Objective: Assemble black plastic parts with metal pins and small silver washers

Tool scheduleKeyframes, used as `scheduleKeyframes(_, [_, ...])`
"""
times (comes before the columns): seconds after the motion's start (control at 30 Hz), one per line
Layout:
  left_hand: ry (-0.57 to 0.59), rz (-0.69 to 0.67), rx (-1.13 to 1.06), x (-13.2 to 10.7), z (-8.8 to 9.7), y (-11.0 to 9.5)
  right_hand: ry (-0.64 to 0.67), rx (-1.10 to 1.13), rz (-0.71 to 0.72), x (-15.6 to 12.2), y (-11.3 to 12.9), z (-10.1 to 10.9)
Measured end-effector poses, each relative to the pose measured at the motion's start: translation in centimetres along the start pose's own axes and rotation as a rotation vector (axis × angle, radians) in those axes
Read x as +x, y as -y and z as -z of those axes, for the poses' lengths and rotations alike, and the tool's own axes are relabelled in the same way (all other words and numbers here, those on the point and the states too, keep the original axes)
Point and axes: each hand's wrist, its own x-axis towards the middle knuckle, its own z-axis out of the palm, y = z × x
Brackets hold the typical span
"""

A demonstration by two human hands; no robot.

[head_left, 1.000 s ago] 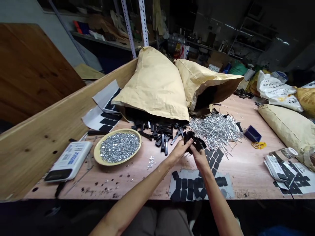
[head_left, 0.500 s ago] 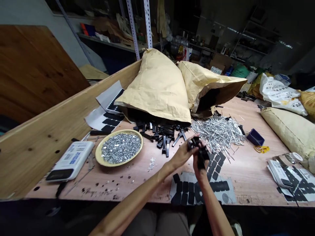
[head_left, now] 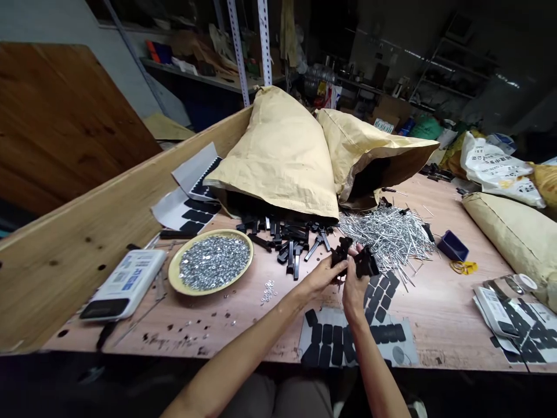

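My left hand is closed on a black plastic part with an uneven outline. Close beside it, my right hand grips another black plastic part. The two hands touch or nearly touch; whether the parts are joined cannot be seen. Behind the hands is a heap of thin metal pins. Loose black plastic pieces lie to the left of the hands. Below the hands a backing sheet carries dark rounded pads.
A yellow dish of small metal nuts or washers stands left, near a white power bank. Two large paper sacks fill the back. At right are a small dark blue tray, a yellow band and a clear jar.
Both hands have turned a little, and the black parts show at a different angle, spread slightly wider apart. The right hand's part has tipped up and to the right.
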Motion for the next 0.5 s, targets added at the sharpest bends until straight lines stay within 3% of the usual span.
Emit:
scheduleKeyframes(0.13, [-0.043,-0.034,-0.134,0.4,0.7,0.0,0.174,-0.103,0.042,0.0,-0.7,0.1])
scheduleKeyframes(0.23, [-0.066,-0.075,-0.129,0.6,1.1,-0.2,0.245,-0.029,-0.069,0.6,-1.2,0.1])
scheduleKeyframes(0.37, [-0.171,0.093,-0.139,1.2,1.5,-0.1,0.413,-0.005,-0.215,2.0,-2.3,-0.6])
scheduleKeyframes(0.5, [-0.259,0.187,-0.044,1.9,2.1,0.4,0.405,-0.07,-0.242,3.3,-4.1,-1.5])
